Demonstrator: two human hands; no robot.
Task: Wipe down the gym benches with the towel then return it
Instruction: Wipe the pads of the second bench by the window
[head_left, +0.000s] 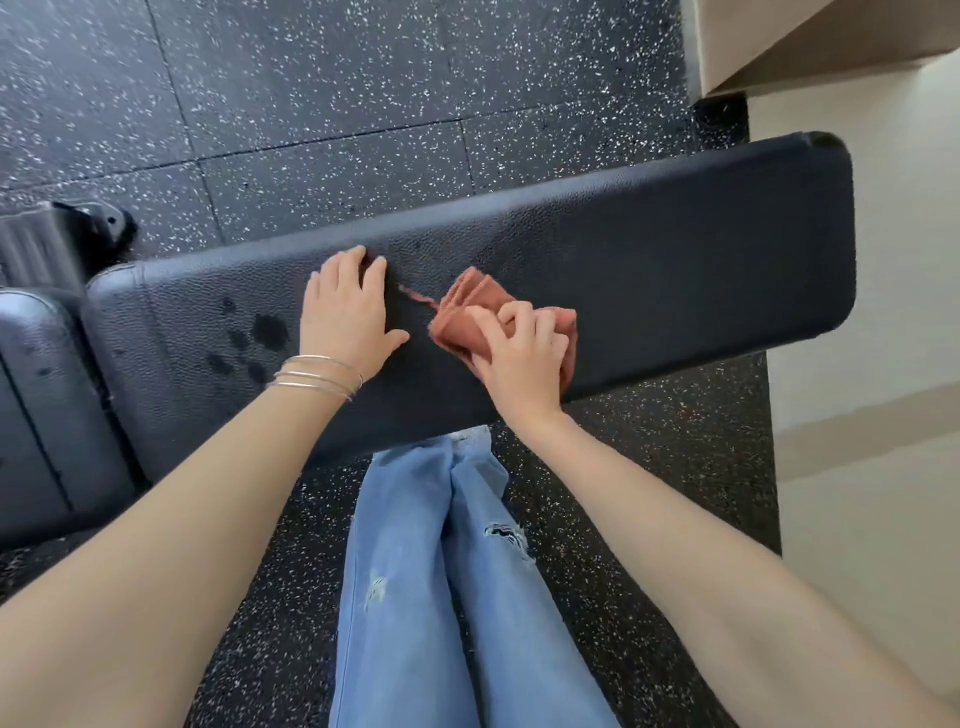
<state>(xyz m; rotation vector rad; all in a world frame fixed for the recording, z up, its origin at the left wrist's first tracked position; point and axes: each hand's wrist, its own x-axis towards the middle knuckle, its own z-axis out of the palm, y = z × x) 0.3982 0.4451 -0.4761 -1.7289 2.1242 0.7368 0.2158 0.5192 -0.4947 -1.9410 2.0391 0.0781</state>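
A long black padded gym bench (649, 249) runs across the view from lower left to upper right. My right hand (519, 358) grips a folded rust-orange towel (467, 306) and holds it down on the pad near the bench's middle. A loose thread trails from the towel toward the left. My left hand (345, 312) rests flat on the pad just left of the towel, fingers straight, with thin silver bangles on the wrist. Several dark wet spots (260, 338) mark the pad left of that hand.
A second black pad section (47, 405) joins the bench at the left. Part of the bench's frame (78, 234) shows behind it. Black speckled rubber floor (337, 93) surrounds the bench. A pale wall and ledge (857, 312) stand at the right. My blue jeans (441, 571) are below the bench.
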